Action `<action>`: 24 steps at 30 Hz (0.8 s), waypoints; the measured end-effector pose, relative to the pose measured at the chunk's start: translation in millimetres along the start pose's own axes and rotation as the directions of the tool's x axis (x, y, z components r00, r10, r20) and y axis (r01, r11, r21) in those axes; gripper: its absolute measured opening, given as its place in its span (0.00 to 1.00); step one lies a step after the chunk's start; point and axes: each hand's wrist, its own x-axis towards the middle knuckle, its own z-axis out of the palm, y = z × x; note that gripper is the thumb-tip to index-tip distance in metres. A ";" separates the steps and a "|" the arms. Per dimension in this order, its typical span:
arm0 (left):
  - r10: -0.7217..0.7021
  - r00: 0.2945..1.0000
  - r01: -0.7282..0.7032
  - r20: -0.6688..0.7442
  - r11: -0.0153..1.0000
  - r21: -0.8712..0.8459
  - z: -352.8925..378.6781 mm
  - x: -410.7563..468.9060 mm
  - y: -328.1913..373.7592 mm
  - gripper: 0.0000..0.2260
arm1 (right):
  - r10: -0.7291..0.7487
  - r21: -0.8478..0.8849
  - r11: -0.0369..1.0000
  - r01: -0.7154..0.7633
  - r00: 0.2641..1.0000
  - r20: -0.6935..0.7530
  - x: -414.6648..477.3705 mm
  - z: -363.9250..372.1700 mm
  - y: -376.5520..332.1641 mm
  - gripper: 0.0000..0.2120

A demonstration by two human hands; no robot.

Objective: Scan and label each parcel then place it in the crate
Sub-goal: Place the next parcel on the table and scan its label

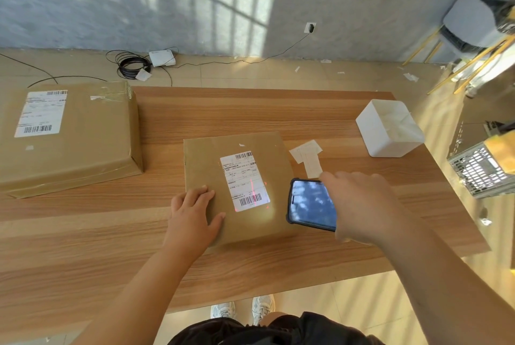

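A brown parcel (245,222) lies flat in the middle of the wooden table (250,113). Its white shipping label (243,180) faces up, with a red scan line and a lit patch across the lower barcode. My left hand (192,213) rests flat on the parcel's left edge, fingers straight. To the right of the parcel my right hand (362,205) grips a handheld scanner (310,205) with a dark screen, held just above the table. A larger brown parcel (64,135) with its own label sits at the table's left end. Several blank white labels (308,156) lie behind the scanner.
A white open box (390,128) stands near the table's right edge. A grey slotted crate (479,169) holding a yellow-brown item sits off the table at the right. Cables and a white device (161,57) lie on the floor by the wall. A chair (468,24) stands far right.
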 end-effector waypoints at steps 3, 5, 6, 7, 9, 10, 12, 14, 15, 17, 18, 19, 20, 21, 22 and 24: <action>0.001 1.000 -0.001 0.002 1.000 0.006 0.0 0.0 -0.6 0.24 | -0.027 -0.036 0.999 0.025 0.999 -0.029 0.1 -2.8 -1.2 0.20; 0.001 1.000 -0.001 0.002 1.000 0.007 -0.6 -0.3 -0.1 0.24 | -0.042 -0.045 0.998 0.040 0.998 -0.041 0.9 -3.3 -1.0 0.19; 0.000 1.000 0.000 0.004 1.000 0.009 -0.8 -0.5 0.5 0.24 | -0.045 -0.044 0.998 0.044 0.998 -0.040 0.6 -3.5 -0.6 0.19; -0.001 1.000 0.001 0.007 1.000 0.010 -1.1 -0.7 1.1 0.25 | -0.049 -0.047 0.998 0.047 0.998 -0.037 0.5 -3.6 -0.2 0.18; -0.003 1.000 0.003 0.010 1.000 0.011 -1.4 -0.7 1.5 0.25 | -0.058 -0.053 0.997 0.056 0.998 -0.033 -0.5 -3.8 0.3 0.19; -0.002 1.000 0.002 0.011 1.000 0.012 -1.4 -0.6 1.3 0.25 | -0.059 -0.054 0.997 0.057 0.998 -0.032 -1.2 -4.0 0.6 0.19; -0.002 1.000 0.002 0.013 1.000 0.018 -1.6 -0.3 1.1 0.25 | -0.054 -0.056 0.997 0.053 0.998 -0.025 -1.6 -5.3 1.9 0.22; -0.007 1.000 0.007 0.014 1.000 0.019 -1.3 0.1 1.5 0.25 | -0.051 -0.055 0.997 0.050 0.998 -0.019 -1.0 -6.3 2.9 0.23; -0.008 1.000 0.008 0.013 1.000 0.017 -1.0 0.1 1.7 0.25 | -0.054 -0.060 0.997 0.053 0.998 -0.020 -0.3 -6.3 3.3 0.23; -0.014 1.000 0.014 0.011 1.000 0.007 -0.9 -0.4 2.2 0.25 | -0.069 -0.083 0.994 0.066 0.997 -0.029 0.6 -4.7 4.0 0.23; -0.019 1.000 0.019 0.013 1.000 0.001 -1.2 -0.8 2.4 0.25 | -0.075 -0.093 0.993 0.071 0.997 -0.035 0.9 -3.5 4.0 0.23; -0.022 1.000 0.022 0.013 1.000 -0.002 -1.5 -0.9 2.5 0.25 | -0.078 -0.098 0.992 0.074 0.996 -0.036 1.4 -2.8 4.0 0.23; -0.022 1.000 0.022 0.012 1.000 -0.001 -1.7 -0.8 2.9 0.25 | -0.078 -0.098 0.992 0.075 0.996 -0.032 1.5 -2.1 4.3 0.23; -0.023 1.000 0.023 0.011 1.000 0.001 -1.9 -0.9 3.3 0.25 | -0.077 -0.092 0.993 0.074 0.997 -0.026 2.1 -1.9 4.4 0.24; -0.025 1.000 0.025 0.013 1.000 0.001 -2.2 -1.0 3.9 0.25 | -0.073 -0.084 0.994 0.071 0.997 -0.016 2.7 -1.5 4.8 0.24; -0.032 0.999 0.033 0.022 0.999 -0.001 -2.6 -1.4 5.0 0.25 | -0.055 -0.055 0.997 0.056 0.998 0.016 3.9 -0.7 7.4 0.28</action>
